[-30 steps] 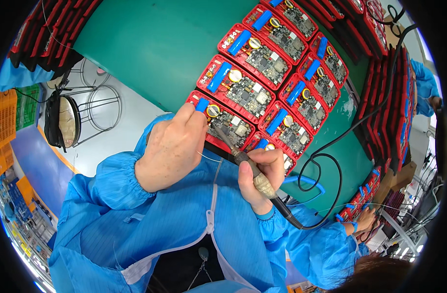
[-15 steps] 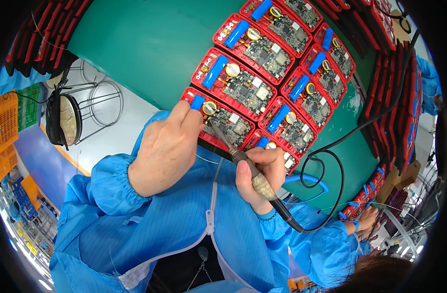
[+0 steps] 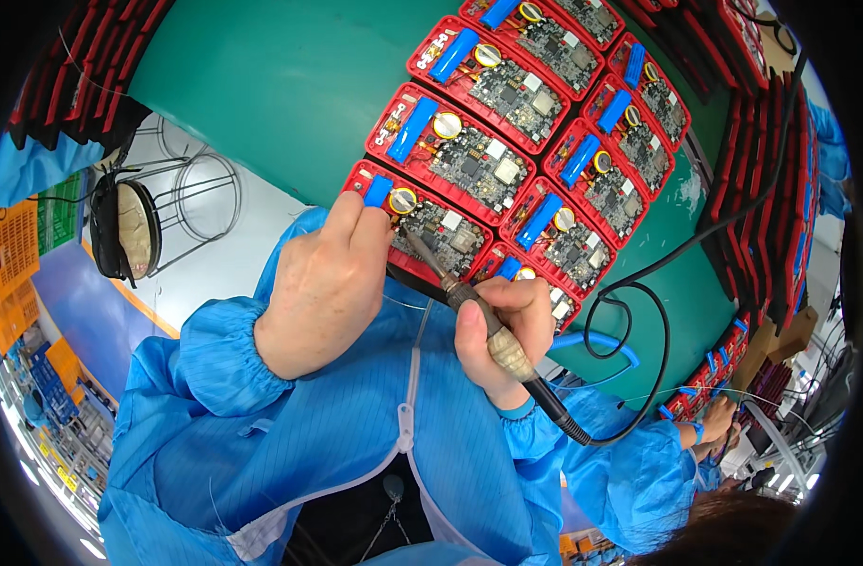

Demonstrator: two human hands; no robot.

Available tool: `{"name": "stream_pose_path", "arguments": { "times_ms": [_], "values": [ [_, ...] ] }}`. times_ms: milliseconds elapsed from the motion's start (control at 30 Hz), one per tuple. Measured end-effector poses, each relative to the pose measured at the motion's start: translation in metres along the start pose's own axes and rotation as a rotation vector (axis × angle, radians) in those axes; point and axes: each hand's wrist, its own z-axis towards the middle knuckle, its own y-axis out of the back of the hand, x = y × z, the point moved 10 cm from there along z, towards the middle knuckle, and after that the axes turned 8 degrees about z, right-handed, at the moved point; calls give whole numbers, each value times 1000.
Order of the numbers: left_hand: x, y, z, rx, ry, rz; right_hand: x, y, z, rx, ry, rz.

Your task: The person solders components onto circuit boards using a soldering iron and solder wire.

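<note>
The nearest red case (image 3: 358, 178) lay on the green worktop (image 3: 262, 94) just ahead of you, its long axis slanting from far left to near right, with the circuit board (image 3: 441, 235) toward its right end. Your left hand (image 3: 330, 291) was the nearer one, its bent fingers over the case's left end, against or just over the blue cell (image 3: 379, 191); their tips were hidden, so whether they pinched anything could not be told. Your right hand (image 3: 528, 319) sat near and to the right, closed in a pen-like grip around the soldering iron (image 3: 510, 358). The iron slanted up and left, more steeply than the case, its tip by the board's left edge, just below the coin cell (image 3: 402, 200); contact there could not be made out. Your hands were apart, with the tip between them.
</note>
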Motion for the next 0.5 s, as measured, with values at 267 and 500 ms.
{"name": "stream_pose_path", "arguments": {
  "times_ms": [267,500],
  "values": [
    [3,2,1,-15,9,-71,-1,1,0,-9,-19,-16],
    [3,3,1,-30,0,-85,0,1,1,5,-3,-23]
  ]
}}
